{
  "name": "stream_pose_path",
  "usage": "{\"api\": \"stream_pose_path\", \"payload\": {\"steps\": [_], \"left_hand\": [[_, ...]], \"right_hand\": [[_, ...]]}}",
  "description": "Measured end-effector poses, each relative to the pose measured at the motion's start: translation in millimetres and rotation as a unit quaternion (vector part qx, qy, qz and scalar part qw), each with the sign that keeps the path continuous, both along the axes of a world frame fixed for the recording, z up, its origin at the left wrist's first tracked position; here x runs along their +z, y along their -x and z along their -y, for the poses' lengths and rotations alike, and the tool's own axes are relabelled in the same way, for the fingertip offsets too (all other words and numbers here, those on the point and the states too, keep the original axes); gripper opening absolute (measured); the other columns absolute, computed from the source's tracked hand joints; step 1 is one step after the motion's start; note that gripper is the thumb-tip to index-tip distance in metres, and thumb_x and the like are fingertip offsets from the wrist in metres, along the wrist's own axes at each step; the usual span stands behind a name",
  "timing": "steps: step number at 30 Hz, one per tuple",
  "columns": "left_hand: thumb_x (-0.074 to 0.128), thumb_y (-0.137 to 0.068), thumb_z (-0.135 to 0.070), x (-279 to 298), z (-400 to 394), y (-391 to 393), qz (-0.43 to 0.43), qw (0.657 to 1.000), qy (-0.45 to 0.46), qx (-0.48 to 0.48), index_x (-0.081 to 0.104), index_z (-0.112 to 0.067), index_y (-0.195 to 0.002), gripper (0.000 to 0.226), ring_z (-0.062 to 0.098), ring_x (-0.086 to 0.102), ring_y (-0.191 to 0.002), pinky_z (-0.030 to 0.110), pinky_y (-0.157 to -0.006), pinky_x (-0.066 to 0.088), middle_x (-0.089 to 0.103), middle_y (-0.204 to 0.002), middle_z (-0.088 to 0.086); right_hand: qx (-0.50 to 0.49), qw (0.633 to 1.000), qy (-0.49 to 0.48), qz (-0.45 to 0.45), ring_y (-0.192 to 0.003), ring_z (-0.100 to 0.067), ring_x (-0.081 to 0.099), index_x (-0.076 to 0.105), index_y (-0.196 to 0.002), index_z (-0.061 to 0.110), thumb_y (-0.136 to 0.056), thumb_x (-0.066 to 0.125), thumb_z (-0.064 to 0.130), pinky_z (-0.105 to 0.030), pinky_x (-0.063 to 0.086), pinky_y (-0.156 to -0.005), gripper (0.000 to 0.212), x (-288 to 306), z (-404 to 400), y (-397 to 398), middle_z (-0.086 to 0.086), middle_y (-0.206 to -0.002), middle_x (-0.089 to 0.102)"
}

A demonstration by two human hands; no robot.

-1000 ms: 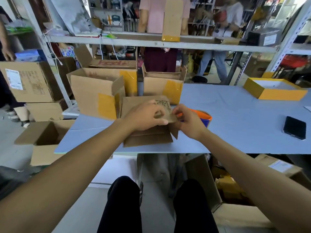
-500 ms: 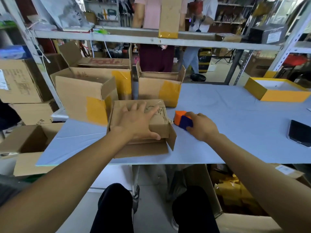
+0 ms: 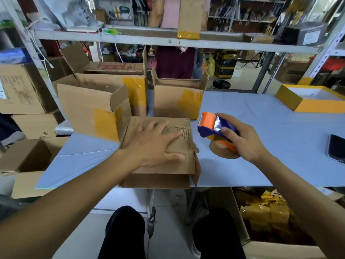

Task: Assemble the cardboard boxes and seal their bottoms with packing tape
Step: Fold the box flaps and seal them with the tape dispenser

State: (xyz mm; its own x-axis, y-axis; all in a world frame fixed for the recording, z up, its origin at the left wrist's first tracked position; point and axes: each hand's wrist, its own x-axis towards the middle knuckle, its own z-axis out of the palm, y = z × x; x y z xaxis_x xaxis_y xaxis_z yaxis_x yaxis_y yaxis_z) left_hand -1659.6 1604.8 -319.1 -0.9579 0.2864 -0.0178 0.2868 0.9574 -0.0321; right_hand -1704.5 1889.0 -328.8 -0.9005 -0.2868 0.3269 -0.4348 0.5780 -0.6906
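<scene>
A person's left hand presses flat, fingers spread, on the folded bottom flaps of a cardboard box at the near edge of a pale blue table. The right hand grips an orange-and-blue tape dispenser just right of the box, its brown tape roll low over the table; whether the roll touches the surface cannot be told. Two open boxes sealed with yellow tape, a larger box and a smaller box, stand behind toward the far edge. A black phone lies at the right edge, and a yellow tray sits near the far right corner.
</scene>
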Motion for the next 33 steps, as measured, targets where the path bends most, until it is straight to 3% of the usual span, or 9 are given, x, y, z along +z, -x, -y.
{"api": "stream_pose_path", "payload": {"steps": [2, 3, 6, 8, 13, 19, 22, 26, 33], "left_hand": [[0.031, -0.091, -0.074, 10, -5, 5, -0.019, 0.995, -0.095, 0.002, 0.045, -0.047, -0.141, 0.058, 0.024, 0.038, -0.136, 0.049, -0.108, 0.034, 0.044, -0.147, -0.001], [0.037, -0.097, -0.062, 15, -8, 8, -0.031, 0.983, -0.181, 0.006, 0.06, -0.039, -0.129, 0.045, 0.018, 0.051, -0.12, 0.044, -0.099, 0.043, 0.059, -0.128, -0.002], [0.049, -0.102, -0.035, 25, -24, 15, 0.013, 0.915, -0.399, 0.052, 0.072, -0.018, -0.091, 0.031, 0.011, 0.059, -0.076, 0.032, -0.072, 0.048, 0.065, -0.078, -0.003], [0.053, -0.102, -0.033, 31, -31, 19, 0.064, 0.874, -0.474, 0.081, 0.073, -0.017, -0.092, 0.028, 0.013, 0.063, -0.077, 0.028, -0.069, 0.047, 0.069, -0.079, -0.001], [0.059, -0.099, -0.029, 38, -31, 26, 0.15, 0.788, -0.591, 0.09, 0.073, -0.015, -0.102, 0.02, 0.018, 0.07, -0.102, 0.04, -0.1, 0.051, 0.076, -0.1, 0.003], [0.061, -0.098, -0.024, 40, -28, 27, 0.243, 0.693, -0.672, 0.094, 0.068, -0.01, -0.106, 0.018, 0.019, 0.073, -0.099, 0.035, -0.089, 0.056, 0.077, -0.102, 0.006], [0.06, -0.097, -0.014, 37, -27, 29, 0.238, 0.694, -0.673, 0.093, 0.069, -0.007, -0.104, 0.013, 0.021, 0.073, -0.099, 0.029, -0.082, 0.059, 0.075, -0.104, 0.011], [0.057, -0.098, -0.009, 36, -29, 27, 0.211, 0.739, -0.633, 0.092, 0.071, -0.01, -0.099, 0.014, 0.015, 0.072, -0.094, 0.024, -0.077, 0.059, 0.074, -0.1, 0.008], [0.054, -0.098, -0.001, 36, -29, 28, 0.204, 0.749, -0.619, 0.118, 0.07, -0.004, -0.105, 0.017, 0.023, 0.07, -0.102, 0.029, -0.082, 0.059, 0.072, -0.107, 0.015]], "right_hand": [[0.036, 0.999, 0.002, 0.007, -0.104, 0.008, 0.052, 0.045, -0.132, 0.048, -0.091, 0.066, 0.037, -0.008, 0.045, -0.075, 0.047, 8, 2, -8, 0.041, -0.11, 0.05], [0.047, 0.999, 0.009, 0.009, -0.105, 0.011, 0.05, 0.043, -0.131, 0.049, -0.087, 0.069, 0.034, -0.006, 0.045, -0.075, 0.053, 11, 4, -9, 0.044, -0.109, 0.049], [0.066, 0.998, 0.023, 0.0, -0.107, 0.008, 0.052, 0.045, -0.135, 0.041, -0.083, 0.074, 0.031, -0.007, 0.045, -0.077, 0.06, 19, 12, -10, 0.039, -0.114, 0.051], [0.082, 0.996, 0.03, 0.004, -0.11, 0.006, 0.052, 0.046, -0.137, 0.036, -0.081, 0.073, 0.035, -0.008, 0.046, -0.078, 0.062, 21, 16, -10, 0.032, -0.119, 0.052], [0.1, 0.994, 0.033, 0.007, -0.114, 0.002, 0.051, 0.045, -0.14, 0.033, -0.077, 0.074, 0.047, -0.011, 0.048, -0.078, 0.071, 22, 17, -4, 0.019, -0.128, 0.053], [0.101, 0.995, 0.003, -0.008, -0.112, -0.001, 0.05, 0.041, -0.143, 0.035, -0.078, 0.07, 0.049, -0.01, 0.046, -0.079, 0.072, 19, 13, 2, 0.015, -0.124, 0.053], [0.104, 0.994, -0.007, -0.009, -0.108, -0.005, 0.052, 0.041, -0.143, 0.036, -0.077, 0.07, 0.052, -0.011, 0.046, -0.077, 0.074, 16, 13, 4, 0.013, -0.12, 0.053], [0.112, 0.993, -0.023, -0.005, -0.108, -0.008, 0.052, 0.039, -0.144, 0.039, -0.077, 0.069, 0.054, -0.013, 0.047, -0.078, 0.074, 10, 13, 7, 0.01, -0.12, 0.053], [0.114, 0.993, -0.02, -0.003, -0.108, -0.008, 0.052, 0.038, -0.144, 0.041, -0.078, 0.068, 0.054, -0.018, 0.05, -0.077, 0.073, 4, 16, 9, 0.012, -0.12, 0.052]]}}
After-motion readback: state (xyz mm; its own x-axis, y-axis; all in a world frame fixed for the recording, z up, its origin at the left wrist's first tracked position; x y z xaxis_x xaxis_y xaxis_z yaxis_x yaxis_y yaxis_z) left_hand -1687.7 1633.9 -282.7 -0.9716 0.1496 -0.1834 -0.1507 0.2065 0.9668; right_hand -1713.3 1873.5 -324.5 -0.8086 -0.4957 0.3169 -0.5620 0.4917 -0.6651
